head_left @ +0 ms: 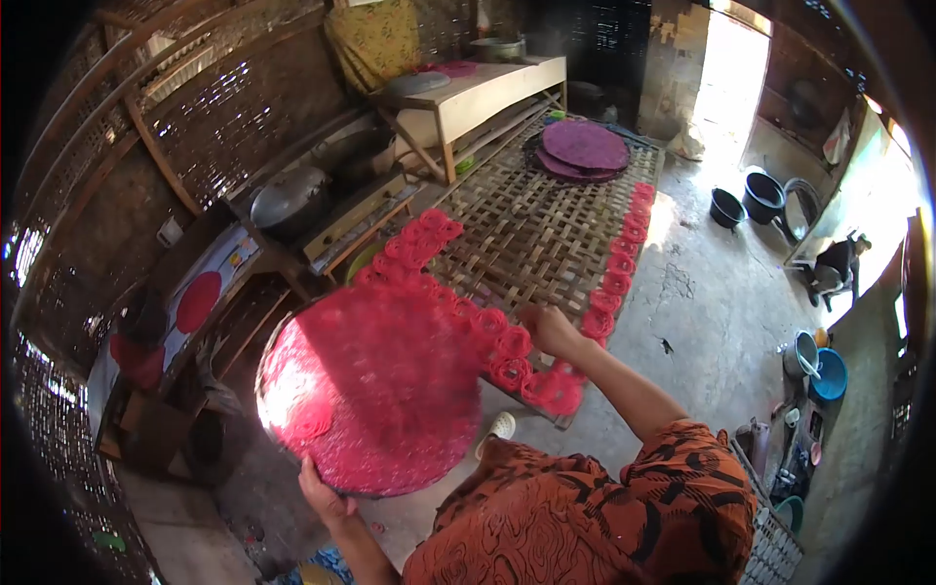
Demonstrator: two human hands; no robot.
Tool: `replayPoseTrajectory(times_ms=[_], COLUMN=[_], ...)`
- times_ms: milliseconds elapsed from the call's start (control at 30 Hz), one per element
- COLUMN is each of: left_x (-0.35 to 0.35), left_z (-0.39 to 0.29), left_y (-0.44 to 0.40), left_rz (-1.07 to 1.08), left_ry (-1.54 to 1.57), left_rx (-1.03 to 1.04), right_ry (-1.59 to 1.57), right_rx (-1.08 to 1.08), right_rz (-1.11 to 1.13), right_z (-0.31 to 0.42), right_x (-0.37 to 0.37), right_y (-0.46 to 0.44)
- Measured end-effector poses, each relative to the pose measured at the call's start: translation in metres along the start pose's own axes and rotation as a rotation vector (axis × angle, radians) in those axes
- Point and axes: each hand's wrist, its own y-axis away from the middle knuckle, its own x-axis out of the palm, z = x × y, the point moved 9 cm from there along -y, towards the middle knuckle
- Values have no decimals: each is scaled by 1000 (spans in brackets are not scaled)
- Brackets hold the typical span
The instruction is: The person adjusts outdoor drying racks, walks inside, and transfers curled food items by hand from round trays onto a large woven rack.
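My left hand (pixel 327 492) grips the lower edge of a large round tray (pixel 390 390) covered in bright pink, with a small pink coil lying near its left side. Over the near part of a woven bamboo mat (pixel 517 234), my right hand (pixel 549 330) is closed beside the pink coils; whether it pinches anything is too small to make out. Pink noodle-like coils (pixel 509 372) line the mat's near edge and run up its right side. More coils (pixel 414 244) are heaped at its left edge.
Purple round trays (pixel 585 144) lie at the mat's far end. A lidded pot (pixel 291 198) stands at the left, a wooden table (pixel 478 93) behind. Black tubs (pixel 763 195), a blue basin (pixel 830 374) and a seated person (pixel 840 268) are at the right.
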Motion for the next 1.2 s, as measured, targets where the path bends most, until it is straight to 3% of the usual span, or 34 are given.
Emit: replayPoseTrajectory(times_ms=[33,167,233,267,333,400,467,500,567,600,667,700,767,900,1000,1133,1200], left_x=[16,67,104,108,118,131,131,128,121,118,108,99,43,5,-29,-19,-27], left_z=[5,41,57,67,96,97,106,107,110,110,93,81,75,1,-26,-43,-36], left_y=[2,-1,6,8,6,13,17,17,16,14,13,8,-6,-7,-20,-6,-6], left_rz=[27,38,82,85,137,167,201,191,178,166,160,145,37,-105,-4,-159,-154], left_ry=[-27,21,138,142,139,148,129,112,104,104,85,72,24,103,127,140,142], left_rx=[-25,-90,-144,-145,-248,-269,-302,-293,-300,-298,-258,-207,-253,-39,13,60,31], right_ry=[71,-225,-144,-140,185,215,-236,-238,-592,-590,-974,-1004,-943,-750,-779,-537,7], right_rx=[-170,-315,-509,-510,-648,-643,-181,-173,-61,-52,38,109,171,250,424,375,104], right_rz=[-127,-7,99,98,-25,11,154,153,266,256,226,222,183,157,203,199,171], right_z=[31,156,194,199,213,216,181,177,169,166,161,150,114,35,-18,-63,-53], right_x=[-10,-14,17,26,36,32,31,30,33,23,-9,-26,-54,-62,-32,0,0], right_y=[-2,-12,-7,-5,1,-1,-17,-18,-19,-18,-8,-5,1,23,43,53,49])
